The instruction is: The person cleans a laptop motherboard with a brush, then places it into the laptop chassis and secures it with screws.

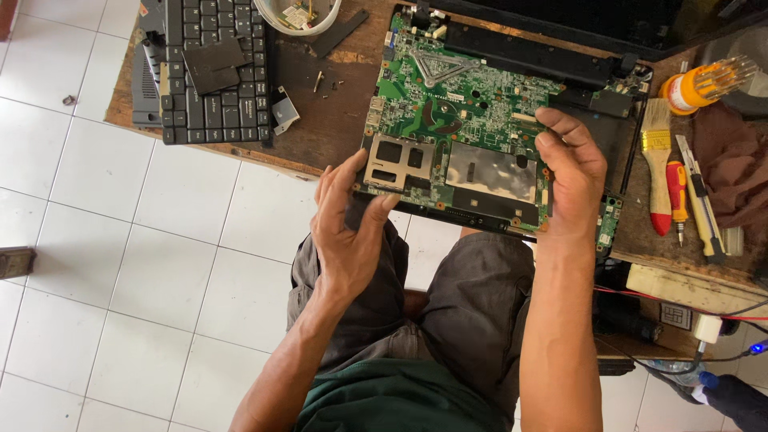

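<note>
A green laptop motherboard (456,112) with silver shields lies on the wooden workbench (336,120), overhanging its near edge. My left hand (348,228) holds the board's near left corner, fingers under and thumb against the edge. My right hand (572,172) grips the board's right side, fingers curled over the top surface. A black laptop base (552,60) sits just behind the board.
A detached black keyboard (212,72) lies at the bench's left, with a white bowl (300,16) behind it. On the right lie a paintbrush (656,152), a red screwdriver (677,196), a utility knife (702,208), a brown cloth (732,160) and an orange bit holder (704,84). White tiled floor below.
</note>
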